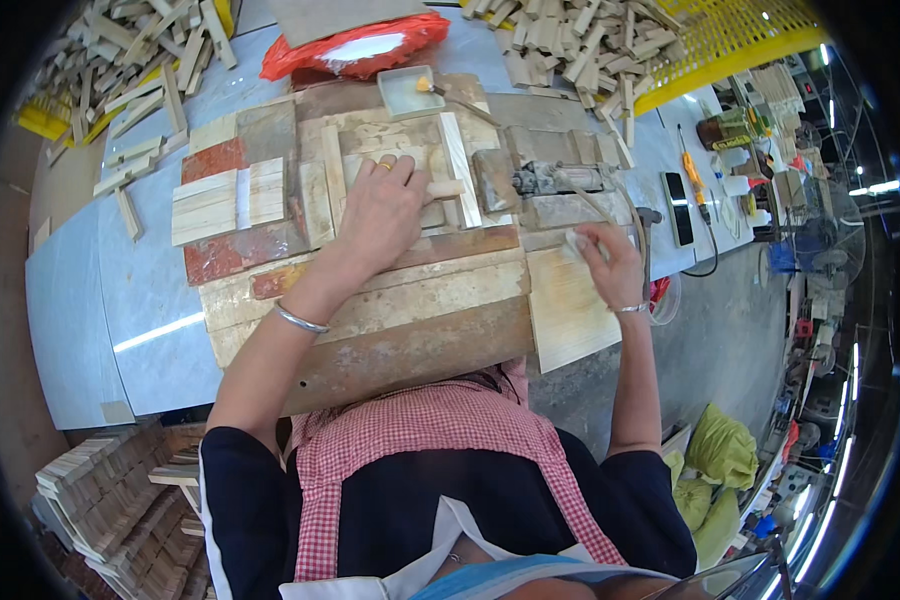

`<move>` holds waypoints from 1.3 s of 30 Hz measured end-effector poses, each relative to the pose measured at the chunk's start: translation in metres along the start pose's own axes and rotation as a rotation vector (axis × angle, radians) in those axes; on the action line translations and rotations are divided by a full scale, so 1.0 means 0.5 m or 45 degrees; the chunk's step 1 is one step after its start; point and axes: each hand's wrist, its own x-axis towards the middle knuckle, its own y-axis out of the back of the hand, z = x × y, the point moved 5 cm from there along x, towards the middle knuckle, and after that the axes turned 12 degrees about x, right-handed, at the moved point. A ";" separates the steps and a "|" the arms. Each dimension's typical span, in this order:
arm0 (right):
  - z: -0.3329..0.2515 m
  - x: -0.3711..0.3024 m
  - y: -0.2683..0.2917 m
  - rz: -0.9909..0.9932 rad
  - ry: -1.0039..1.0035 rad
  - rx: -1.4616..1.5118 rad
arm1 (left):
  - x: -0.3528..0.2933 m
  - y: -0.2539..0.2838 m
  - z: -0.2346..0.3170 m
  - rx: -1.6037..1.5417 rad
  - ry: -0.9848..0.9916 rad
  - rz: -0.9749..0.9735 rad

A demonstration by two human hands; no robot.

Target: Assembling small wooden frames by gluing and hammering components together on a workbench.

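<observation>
My left hand (383,212) is palm down on a worn wooden jig (370,290), its fingers bent and pressed together. Beside its thumb side a short wooden block (445,189) shows, partly hidden by the hand. An upright light wooden strip (460,165) stands just right of that block, and another strip (332,170) lies left of my fingers. My right hand (613,262) is over a thin wooden board (570,315) at the jig's right side. Its thumb and finger pinch a small white thing, perhaps cloth, too small to name.
A metal clamp cylinder (565,180) with a hose lies right of the jig. At the back are a shallow dish (410,95) with a brush (440,90) and a red plastic bag (360,55). Wood pieces (570,40) heap at both far corners. A phone (677,208) lies right.
</observation>
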 end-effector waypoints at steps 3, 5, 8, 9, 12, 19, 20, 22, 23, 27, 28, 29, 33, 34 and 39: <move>0.063 -0.079 -0.015 0.109 -0.097 -0.047 | 0.040 0.059 0.011 -0.149 -0.010 0.138; 0.061 -0.099 -0.023 0.191 -0.084 -0.041 | 0.059 0.093 -0.010 -0.827 0.463 0.229; 0.056 -0.105 -0.029 0.280 -0.008 -0.080 | 0.050 0.054 -0.019 -1.616 0.793 0.446; 0.052 -0.104 -0.031 0.288 0.046 -0.125 | 0.040 0.041 -0.018 -1.605 0.783 0.444; 0.061 -0.107 -0.034 0.285 0.042 -0.109 | -0.009 0.009 -0.013 -1.712 0.994 0.315; 0.035 -0.109 -0.029 0.226 0.099 -0.173 | -0.071 0.015 0.029 -1.414 0.934 -0.360; 0.036 -0.109 -0.028 0.227 0.106 -0.181 | -0.057 0.038 0.034 -1.023 0.697 -0.167; 0.037 -0.109 -0.027 0.226 0.117 -0.194 | -0.025 0.056 0.032 -0.688 0.469 0.104; 0.037 -0.108 -0.028 0.218 0.124 -0.200 | -0.008 0.056 0.030 -0.383 0.265 0.245; 0.044 -0.102 -0.035 0.186 0.108 -0.170 | 0.013 -0.019 0.006 -0.112 0.089 0.169; 0.043 -0.101 -0.033 0.181 0.110 -0.180 | 0.012 -0.020 0.006 -0.120 0.094 0.173; 0.043 -0.098 -0.031 0.169 0.087 -0.144 | 0.009 -0.020 0.007 -0.098 0.082 0.147; -0.001 -0.061 -0.018 0.172 0.111 0.005 | -0.032 0.002 0.033 -0.073 0.043 0.113; -0.026 -0.040 -0.020 0.166 0.110 0.001 | -0.038 0.012 0.040 -0.078 0.048 0.112; -0.162 0.086 -0.106 0.063 0.558 0.101 | -0.061 0.021 0.061 0.084 0.025 0.062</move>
